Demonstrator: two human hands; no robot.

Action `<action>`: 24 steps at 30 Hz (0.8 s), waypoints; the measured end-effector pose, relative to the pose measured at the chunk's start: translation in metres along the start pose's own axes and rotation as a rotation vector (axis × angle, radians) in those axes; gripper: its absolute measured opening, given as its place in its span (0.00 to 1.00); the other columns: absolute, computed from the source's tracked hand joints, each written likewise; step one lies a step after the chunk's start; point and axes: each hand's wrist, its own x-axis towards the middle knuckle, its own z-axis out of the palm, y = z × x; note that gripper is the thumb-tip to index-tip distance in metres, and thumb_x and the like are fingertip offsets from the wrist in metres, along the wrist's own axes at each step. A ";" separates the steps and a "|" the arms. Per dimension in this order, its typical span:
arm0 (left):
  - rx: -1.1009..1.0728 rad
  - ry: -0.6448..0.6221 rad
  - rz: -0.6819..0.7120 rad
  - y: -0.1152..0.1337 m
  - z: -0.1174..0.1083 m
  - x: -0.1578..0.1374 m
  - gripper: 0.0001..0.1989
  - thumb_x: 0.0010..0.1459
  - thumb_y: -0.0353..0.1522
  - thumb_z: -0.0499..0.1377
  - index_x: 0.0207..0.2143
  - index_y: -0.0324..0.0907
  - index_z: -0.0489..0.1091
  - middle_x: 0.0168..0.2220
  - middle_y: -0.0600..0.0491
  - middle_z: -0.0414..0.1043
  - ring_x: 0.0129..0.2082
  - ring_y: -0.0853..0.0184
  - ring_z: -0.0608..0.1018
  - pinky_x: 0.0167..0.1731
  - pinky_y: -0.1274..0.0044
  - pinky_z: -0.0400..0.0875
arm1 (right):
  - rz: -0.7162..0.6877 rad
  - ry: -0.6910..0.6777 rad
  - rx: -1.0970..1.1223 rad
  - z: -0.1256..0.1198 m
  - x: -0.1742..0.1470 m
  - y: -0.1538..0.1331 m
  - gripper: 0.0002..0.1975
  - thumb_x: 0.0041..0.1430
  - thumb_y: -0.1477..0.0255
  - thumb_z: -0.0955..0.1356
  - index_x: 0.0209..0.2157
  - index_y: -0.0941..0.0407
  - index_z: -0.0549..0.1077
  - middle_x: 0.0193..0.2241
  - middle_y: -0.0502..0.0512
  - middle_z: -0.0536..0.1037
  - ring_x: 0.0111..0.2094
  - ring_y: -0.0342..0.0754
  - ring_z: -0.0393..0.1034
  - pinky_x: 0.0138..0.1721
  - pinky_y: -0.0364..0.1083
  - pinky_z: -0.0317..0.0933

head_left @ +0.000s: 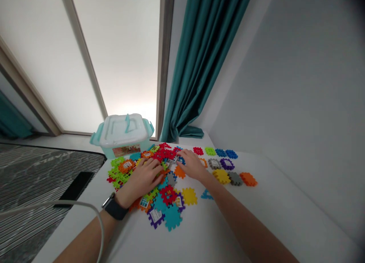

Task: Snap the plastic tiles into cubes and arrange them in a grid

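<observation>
Many flat plastic interlocking tiles with notched edges lie in a loose pile on a white table. My left hand rests palm down on the pile, its fingers spread over green and orange tiles; a dark watch is on that wrist. To its right, my right hand reaches in at the pile's far right edge, thumb and fingers apart beside a blue tile and a grey window tile. An orange tile lies just under its thumb. Red tiles are heaped between the hands.
Right of the pile, tiles stand in rows by colour, among them yellow, grey and orange stacks. A lidded clear box sits behind the pile. A black phone lies at left; a white cable crosses my left forearm.
</observation>
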 end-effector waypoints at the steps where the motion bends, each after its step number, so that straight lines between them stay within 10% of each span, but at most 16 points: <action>1: 0.001 0.000 0.001 0.000 0.000 -0.001 0.08 0.67 0.32 0.55 0.42 0.45 0.74 0.43 0.49 0.72 0.46 0.57 0.73 0.51 0.62 0.64 | 0.005 -0.008 -0.003 0.003 0.006 -0.001 0.15 0.66 0.68 0.67 0.53 0.56 0.71 0.53 0.62 0.74 0.55 0.57 0.67 0.56 0.55 0.60; 24: -0.028 0.033 -0.005 -0.003 0.006 -0.004 0.09 0.68 0.34 0.53 0.41 0.44 0.73 0.42 0.49 0.71 0.45 0.57 0.72 0.52 0.63 0.62 | -0.006 0.038 0.104 0.025 0.010 -0.011 0.08 0.55 0.73 0.72 0.35 0.53 0.70 0.40 0.55 0.76 0.45 0.54 0.67 0.45 0.51 0.61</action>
